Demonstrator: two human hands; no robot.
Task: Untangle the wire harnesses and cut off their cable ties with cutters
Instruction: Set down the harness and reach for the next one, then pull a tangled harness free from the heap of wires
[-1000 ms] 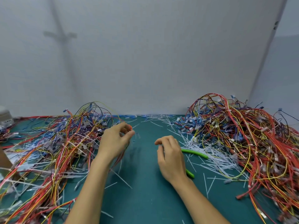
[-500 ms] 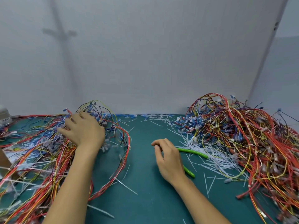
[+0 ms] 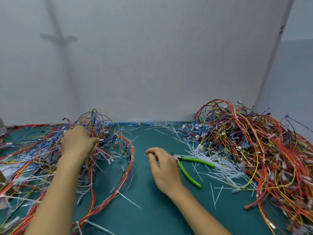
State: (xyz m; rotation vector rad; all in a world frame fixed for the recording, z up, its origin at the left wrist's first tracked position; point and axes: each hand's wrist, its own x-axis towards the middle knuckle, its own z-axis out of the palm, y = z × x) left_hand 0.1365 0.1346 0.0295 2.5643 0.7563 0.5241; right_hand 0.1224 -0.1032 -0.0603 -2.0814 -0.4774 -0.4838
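Just beside the empty, loosely curled right hand (image 3: 163, 167) lay the cutters (image 3: 196, 160), handles splayed rightward; the left hand (image 3: 78, 143) pressed into the harnesses (image 3: 110, 133), grip hidden.

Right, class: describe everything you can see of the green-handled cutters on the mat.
The cutters are small side cutters with two bright green, seemingly plastic-coated handles spread wide and a dark metal head. They lie flat on the teal mat, handles pointing right and toward the person, among cut white cable ties. The right hand hides part of the head; contact is unclear.
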